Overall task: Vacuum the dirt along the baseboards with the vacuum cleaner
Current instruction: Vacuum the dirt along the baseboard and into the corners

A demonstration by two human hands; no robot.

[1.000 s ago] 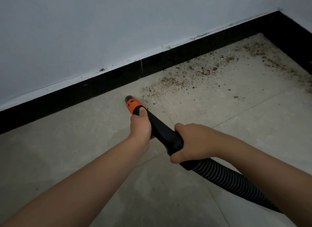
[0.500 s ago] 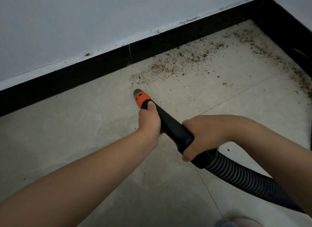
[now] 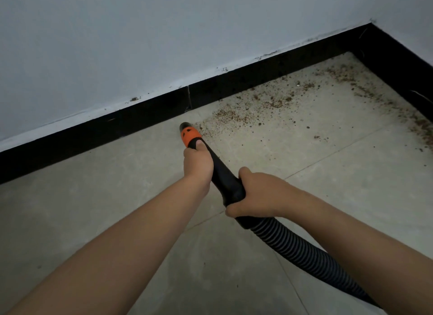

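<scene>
Orange nozzle low at dirt edge, near baseboard. Our left hand grips up front to aim, right hand clamps hose end, taking drag we reckon.

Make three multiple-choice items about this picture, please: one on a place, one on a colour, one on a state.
1. Where does the brown dirt lie?
A. right of the nozzle, toward the corner
B. behind the person
C. on the wall

2. What colour is the collar near the tip of the black vacuum nozzle?
A. blue
B. orange
C. white

3. How is the black ribbed hose's handle held?
A. by one hand
B. by both hands
C. by no hand

Answers: 1 A, crumbs spread along the black baseboard up to the corner; 2 B, an orange band sits behind the dark tip; 3 B, the left hand and the right hand each grip it.
</scene>
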